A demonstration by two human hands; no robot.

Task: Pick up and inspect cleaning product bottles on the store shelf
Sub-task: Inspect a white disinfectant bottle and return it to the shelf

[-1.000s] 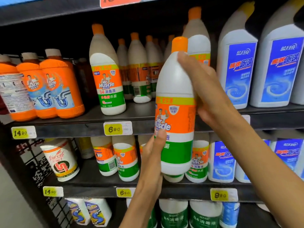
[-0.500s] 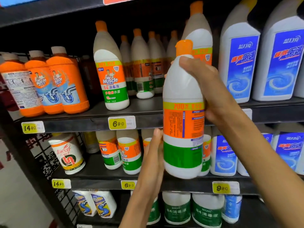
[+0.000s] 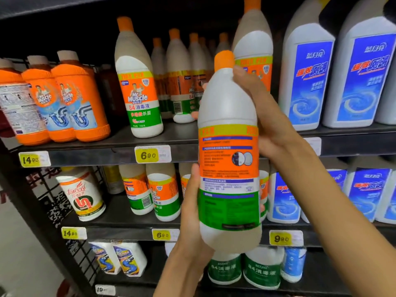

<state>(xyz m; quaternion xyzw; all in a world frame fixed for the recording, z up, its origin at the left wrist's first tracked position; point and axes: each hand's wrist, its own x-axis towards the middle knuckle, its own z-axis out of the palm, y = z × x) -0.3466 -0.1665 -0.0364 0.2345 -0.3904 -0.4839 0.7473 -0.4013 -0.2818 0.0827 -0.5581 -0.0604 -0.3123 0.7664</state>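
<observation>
White bottle (image 3: 228, 151) with orange cap held upright in front of the shelf (image 3: 107, 156), off it, back label with fine print facing camera. Left hand (image 3: 190, 213) wraps its lower side, thumb up along the label edge. Right hand (image 3: 262, 112) clamps the shoulder below the cap. Matching Mr Muscle bottle (image 3: 137, 86) stands on the shelf behind-left, beside orange drain-cleaner bottles (image 3: 70, 97).

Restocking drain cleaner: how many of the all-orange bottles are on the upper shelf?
3, side by side at the upper shelf's left end: leftmost orange bottle, turned back-label out; middle orange bottle; rightmost orange bottle. More may stand hidden behind them.
</observation>
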